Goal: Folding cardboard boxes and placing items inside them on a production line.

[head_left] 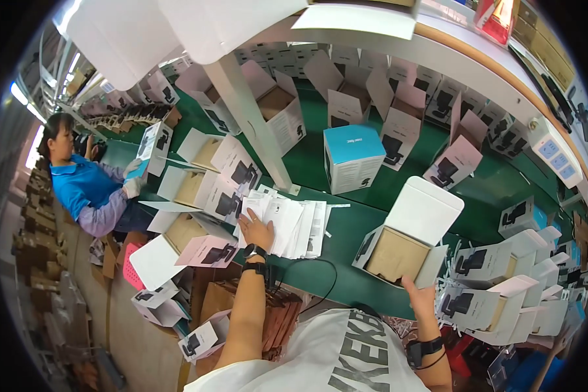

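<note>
My left hand [256, 233] lies with fingers stretched out on a stack of printed paper leaflets [295, 225] on the green table. Its fingertips rest on the top sheets at the stack's left side. My right hand [419, 299] grips the near right edge of an open white carton [431, 202], the thumb at the inner rim and the other fingers mostly hidden. Inside that carton is a brown cardboard insert [397, 253]. The carton's large lid flap stands raised at the back, and a side flap folds out to the right.
A closed carton with a blue top [354, 147] stands beyond the leaflets. Several open cartons [202, 245] line the left; more [483, 304] crowd the right. A metal post [251, 121] rises behind the leaflets. A black cable [330, 268] loops near the front edge. A co-worker [78, 183] handles a carton.
</note>
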Action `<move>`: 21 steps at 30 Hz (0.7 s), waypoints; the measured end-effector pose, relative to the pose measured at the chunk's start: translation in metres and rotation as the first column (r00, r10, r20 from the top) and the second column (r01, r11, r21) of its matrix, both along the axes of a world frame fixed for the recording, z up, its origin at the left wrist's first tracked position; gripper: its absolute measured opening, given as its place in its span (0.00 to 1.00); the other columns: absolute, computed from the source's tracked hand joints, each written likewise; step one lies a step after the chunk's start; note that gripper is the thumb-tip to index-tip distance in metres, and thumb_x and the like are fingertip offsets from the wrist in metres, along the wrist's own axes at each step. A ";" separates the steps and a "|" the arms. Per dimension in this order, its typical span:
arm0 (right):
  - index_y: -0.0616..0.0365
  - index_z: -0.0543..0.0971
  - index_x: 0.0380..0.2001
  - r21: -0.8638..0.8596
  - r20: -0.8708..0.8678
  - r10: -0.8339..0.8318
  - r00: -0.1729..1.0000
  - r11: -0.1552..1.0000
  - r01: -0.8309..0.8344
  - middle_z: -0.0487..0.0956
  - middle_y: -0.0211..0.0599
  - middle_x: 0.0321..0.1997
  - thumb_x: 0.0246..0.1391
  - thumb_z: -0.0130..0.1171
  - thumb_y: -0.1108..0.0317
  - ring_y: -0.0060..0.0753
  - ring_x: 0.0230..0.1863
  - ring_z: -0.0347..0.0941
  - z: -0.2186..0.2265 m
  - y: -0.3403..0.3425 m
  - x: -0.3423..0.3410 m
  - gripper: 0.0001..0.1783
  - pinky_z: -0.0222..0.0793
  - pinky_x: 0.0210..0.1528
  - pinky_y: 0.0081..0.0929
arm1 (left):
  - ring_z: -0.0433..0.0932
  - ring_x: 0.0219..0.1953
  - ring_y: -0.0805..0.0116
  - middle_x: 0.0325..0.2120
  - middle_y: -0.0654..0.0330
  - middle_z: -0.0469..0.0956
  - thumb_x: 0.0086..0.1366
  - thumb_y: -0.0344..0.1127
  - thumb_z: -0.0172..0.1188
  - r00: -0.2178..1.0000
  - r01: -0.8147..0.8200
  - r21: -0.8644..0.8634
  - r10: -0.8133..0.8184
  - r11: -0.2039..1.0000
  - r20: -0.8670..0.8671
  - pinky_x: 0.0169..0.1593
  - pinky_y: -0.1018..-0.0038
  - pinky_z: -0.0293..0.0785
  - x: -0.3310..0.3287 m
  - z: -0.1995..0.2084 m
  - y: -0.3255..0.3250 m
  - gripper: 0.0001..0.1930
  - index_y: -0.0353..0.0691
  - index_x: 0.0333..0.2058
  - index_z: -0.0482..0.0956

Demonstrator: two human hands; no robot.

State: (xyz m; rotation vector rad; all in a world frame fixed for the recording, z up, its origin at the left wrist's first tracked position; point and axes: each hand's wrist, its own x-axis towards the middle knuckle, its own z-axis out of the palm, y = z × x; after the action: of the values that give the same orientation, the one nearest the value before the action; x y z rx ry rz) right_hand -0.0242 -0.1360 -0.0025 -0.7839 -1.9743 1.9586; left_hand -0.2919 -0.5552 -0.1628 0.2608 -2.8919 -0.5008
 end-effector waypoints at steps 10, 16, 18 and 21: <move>0.62 0.75 0.61 0.361 0.564 0.339 0.753 0.719 -0.594 0.80 0.27 0.35 0.62 0.68 0.64 0.19 0.36 0.74 0.080 0.138 -0.003 0.27 0.73 0.40 0.22 | 0.74 0.59 0.33 0.54 0.31 0.75 0.62 0.54 0.67 0.889 0.084 -0.129 -0.016 0.988 0.458 0.62 0.48 0.73 -0.017 0.038 -0.013 0.39 0.24 0.60 0.74; 0.58 0.78 0.57 0.456 -0.008 0.088 0.996 0.887 -0.074 0.76 0.21 0.36 0.67 0.62 0.64 0.14 0.31 0.66 0.154 0.114 -0.052 0.19 0.62 0.31 0.16 | 0.79 0.48 0.35 0.44 0.35 0.77 0.60 0.52 0.71 0.950 0.312 -0.150 -0.308 0.938 0.049 0.50 0.51 0.79 0.038 0.028 0.003 0.30 0.27 0.47 0.82; 0.60 0.79 0.54 0.424 0.028 0.163 0.986 0.892 -0.159 0.75 0.23 0.37 0.66 0.61 0.70 0.15 0.35 0.69 0.169 0.090 -0.039 0.15 0.66 0.36 0.17 | 0.79 0.46 0.36 0.42 0.36 0.78 0.60 0.51 0.71 0.921 0.373 -0.072 -0.359 0.925 0.154 0.48 0.52 0.79 0.049 0.032 0.012 0.28 0.29 0.46 0.84; 0.59 0.82 0.48 0.413 0.051 0.148 0.988 0.898 -0.156 0.75 0.22 0.33 0.65 0.61 0.73 0.14 0.33 0.69 0.129 0.061 0.017 0.10 0.66 0.36 0.16 | 0.81 0.38 0.39 0.36 0.40 0.80 0.65 0.49 0.67 0.949 0.316 0.051 -0.316 0.947 -0.013 0.42 0.53 0.78 0.057 0.045 0.016 0.20 0.34 0.38 0.86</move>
State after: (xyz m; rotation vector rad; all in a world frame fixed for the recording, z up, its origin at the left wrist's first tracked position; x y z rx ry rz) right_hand -0.0069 -0.0752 0.1267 -0.5514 -2.4101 1.5134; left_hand -0.2351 -0.5393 -0.1182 -0.2031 -2.9302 -0.6274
